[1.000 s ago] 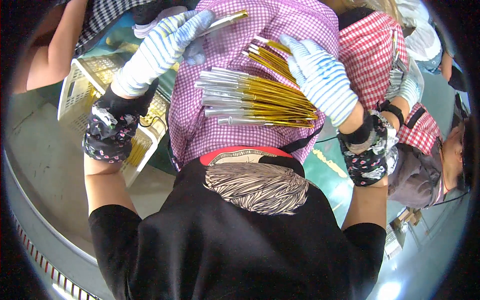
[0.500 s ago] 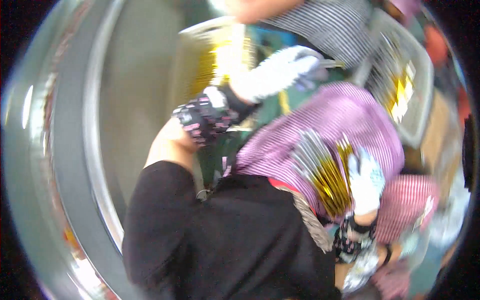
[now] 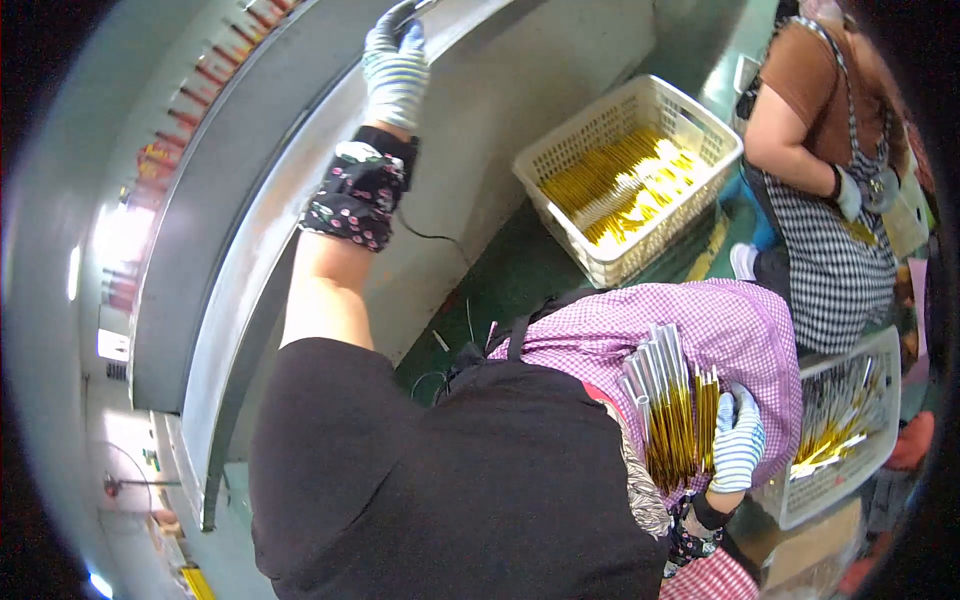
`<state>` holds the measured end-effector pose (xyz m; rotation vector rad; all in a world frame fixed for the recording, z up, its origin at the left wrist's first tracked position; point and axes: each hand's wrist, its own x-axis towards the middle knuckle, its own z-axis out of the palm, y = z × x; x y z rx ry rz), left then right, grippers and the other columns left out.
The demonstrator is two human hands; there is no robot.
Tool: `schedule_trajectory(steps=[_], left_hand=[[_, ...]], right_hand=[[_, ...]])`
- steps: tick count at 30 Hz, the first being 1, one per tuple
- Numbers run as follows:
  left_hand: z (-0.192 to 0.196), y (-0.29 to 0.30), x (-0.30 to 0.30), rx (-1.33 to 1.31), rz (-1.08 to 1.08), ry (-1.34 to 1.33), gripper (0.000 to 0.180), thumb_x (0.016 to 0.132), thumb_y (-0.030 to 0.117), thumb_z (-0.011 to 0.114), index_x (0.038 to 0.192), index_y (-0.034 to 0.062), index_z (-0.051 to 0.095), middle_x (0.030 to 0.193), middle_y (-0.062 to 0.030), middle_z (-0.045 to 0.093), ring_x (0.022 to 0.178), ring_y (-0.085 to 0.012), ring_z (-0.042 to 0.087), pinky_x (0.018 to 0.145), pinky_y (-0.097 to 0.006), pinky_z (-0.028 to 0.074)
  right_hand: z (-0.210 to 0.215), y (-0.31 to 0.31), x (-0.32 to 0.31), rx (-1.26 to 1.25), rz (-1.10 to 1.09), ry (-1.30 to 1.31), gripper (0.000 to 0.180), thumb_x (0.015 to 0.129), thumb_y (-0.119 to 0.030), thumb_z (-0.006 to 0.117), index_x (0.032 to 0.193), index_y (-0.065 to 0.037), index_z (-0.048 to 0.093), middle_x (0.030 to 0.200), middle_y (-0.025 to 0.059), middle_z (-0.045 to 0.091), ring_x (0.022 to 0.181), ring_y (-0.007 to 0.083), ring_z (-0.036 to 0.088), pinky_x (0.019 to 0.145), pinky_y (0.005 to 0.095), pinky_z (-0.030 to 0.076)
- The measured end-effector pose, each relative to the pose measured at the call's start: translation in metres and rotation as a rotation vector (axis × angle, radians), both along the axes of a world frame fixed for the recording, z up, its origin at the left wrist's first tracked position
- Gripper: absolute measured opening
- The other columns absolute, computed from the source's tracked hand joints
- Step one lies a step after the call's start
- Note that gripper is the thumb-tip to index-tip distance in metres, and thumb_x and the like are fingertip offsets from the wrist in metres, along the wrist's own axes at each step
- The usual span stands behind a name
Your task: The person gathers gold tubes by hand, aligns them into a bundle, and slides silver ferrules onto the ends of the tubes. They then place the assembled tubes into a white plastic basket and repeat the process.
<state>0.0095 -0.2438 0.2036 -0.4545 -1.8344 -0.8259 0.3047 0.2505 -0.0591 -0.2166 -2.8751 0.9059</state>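
Observation:
My right hand (image 3: 738,447), in a striped glove, is shut on a bundle of thin gold and silver rods (image 3: 672,415) that rests upright against my pink checked apron (image 3: 745,325). My left hand (image 3: 395,62), gloved too and with a flowered sleeve guard on the wrist, is stretched far up to the rim of a long grey metal trough (image 3: 300,170). Its fingertips curl at the picture's top edge, and what they hold is hidden.
A cream plastic basket (image 3: 560,150) holding gold rods (image 3: 625,185) stands on the green floor ahead. A second basket (image 3: 860,470) with more rods is at my right knee. Another person in a black checked apron (image 3: 835,250) stands at the far right.
My left hand has gone from beside the bundle up to the grey trough, and my head has turned left. The right hand has kept the bundle and sunk to my lap.

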Motion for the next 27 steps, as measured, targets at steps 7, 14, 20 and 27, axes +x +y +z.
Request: schedule_trajectory(steps=[7,14,20,27], left_hand=[[0.019,-0.164,0.111,-0.383,0.939,-0.759,0.037,0.091,0.034,0.06,0.126,0.0225,0.064,0.131,-0.0158,0.06,0.123,-0.0327,0.055,0.105,-0.038,0.042],[-0.006,-0.187,0.163,-0.192,1.375,-1.023,0.062,0.089,0.051,0.061,0.133,0.0085,0.054,0.136,-0.0211,0.054,0.126,-0.0308,0.052,0.106,-0.04,0.041],[-0.003,-0.218,0.147,-0.437,1.453,-1.096,0.036,0.091,0.028,0.056,0.123,0.0128,0.065,0.127,-0.0188,0.061,0.12,-0.0296,0.058,0.102,-0.039,0.046],[-0.016,-0.252,0.139,-0.426,1.38,-1.224,0.03,0.087,0.023,0.056,0.106,0.0068,0.072,0.113,-0.0193,0.067,0.112,-0.034,0.062,0.098,-0.042,0.047]], right_hand=[[-0.01,0.022,-0.018,0.038,0.115,0.071,0.031,0.097,-0.023,0.055,0.114,0.001,0.064,0.108,0.0206,0.068,0.096,0.0367,0.065,0.087,0.0414,0.05],[-0.01,0.029,-0.016,0.025,0.081,0.042,0.032,0.096,-0.025,0.056,0.113,0.001,0.065,0.109,0.02,0.068,0.096,0.0362,0.065,0.087,0.0415,0.05],[-0.003,0.028,-0.008,0.041,0.078,0.002,0.036,0.098,-0.027,0.054,0.116,0.002,0.064,0.112,0.0203,0.068,0.099,0.0364,0.065,0.089,0.0412,0.05],[0.008,0.028,0.004,0.052,0.064,0.006,0.034,0.098,-0.025,0.053,0.115,0.002,0.064,0.112,0.0214,0.067,0.1,0.037,0.064,0.089,0.0408,0.049]])
